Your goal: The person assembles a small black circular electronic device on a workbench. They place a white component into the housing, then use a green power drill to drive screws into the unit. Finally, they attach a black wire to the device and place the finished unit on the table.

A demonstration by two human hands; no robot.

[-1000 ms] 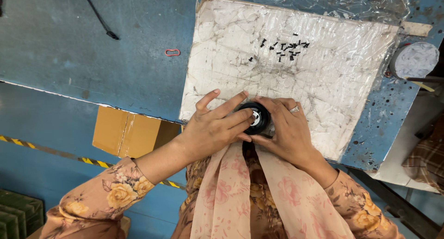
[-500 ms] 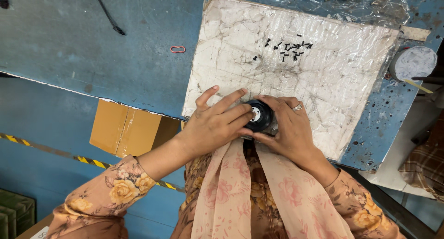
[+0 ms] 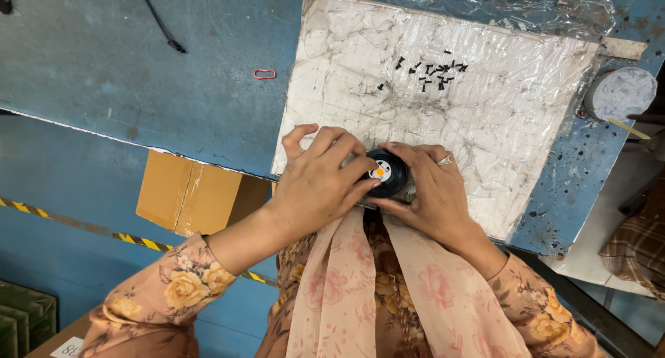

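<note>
Blue workbench (image 3: 173, 88) fills the head view, a cracked white board (image 3: 485, 101) upper right with small black screws (image 3: 433, 70) scattered on it. At lower centre, the left hand (image 3: 315, 188) and right hand (image 3: 433, 198) both close around a black round part (image 3: 386, 172) with an orange-dotted hub.

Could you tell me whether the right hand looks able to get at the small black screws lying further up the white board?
Probably yes. The screws lie loose on the white board with bare board between them and the right hand. That hand, though, is on the round black part together with the left hand.
</note>
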